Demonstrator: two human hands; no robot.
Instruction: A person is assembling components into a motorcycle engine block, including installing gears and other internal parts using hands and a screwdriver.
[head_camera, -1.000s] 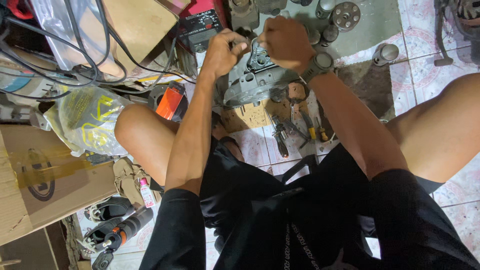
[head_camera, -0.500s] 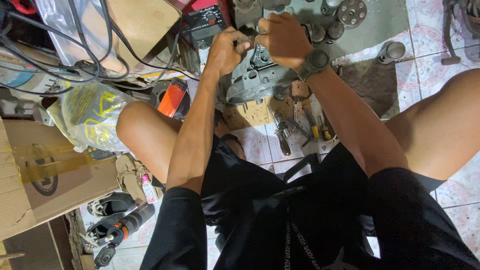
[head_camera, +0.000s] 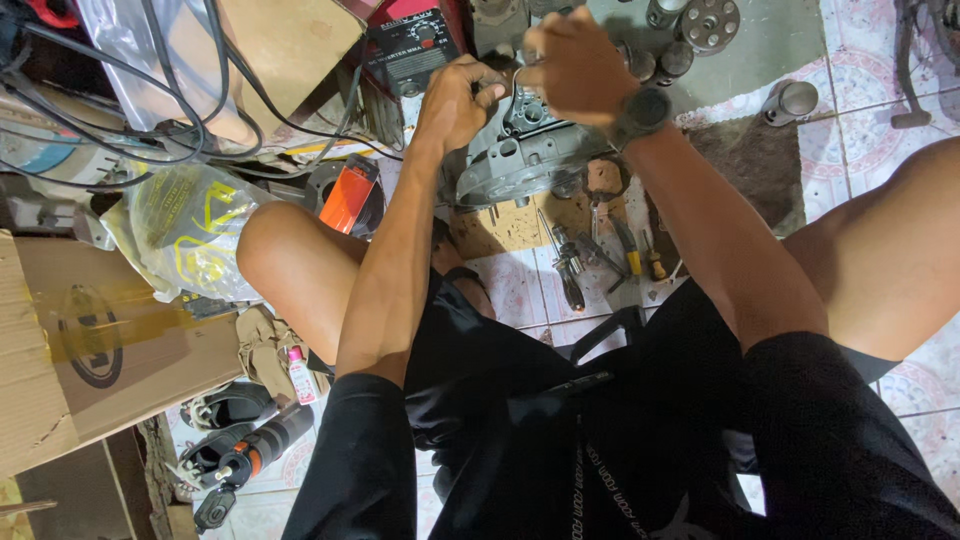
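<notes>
Both hands work at the top of a grey engine casing (head_camera: 520, 160) on the tiled floor: the left hand (head_camera: 455, 100) is closed on a small part there, the right hand (head_camera: 575, 65) curled shut beside it. Loose screwdrivers (head_camera: 600, 255) and round metal parts (head_camera: 700, 25) lie around, so the job looks mid-way.

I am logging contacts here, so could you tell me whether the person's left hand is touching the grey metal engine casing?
Cannot tell. In the head view the left hand is closed at the top edge of the grey metal casing, but the fingers hide any contact.
</notes>
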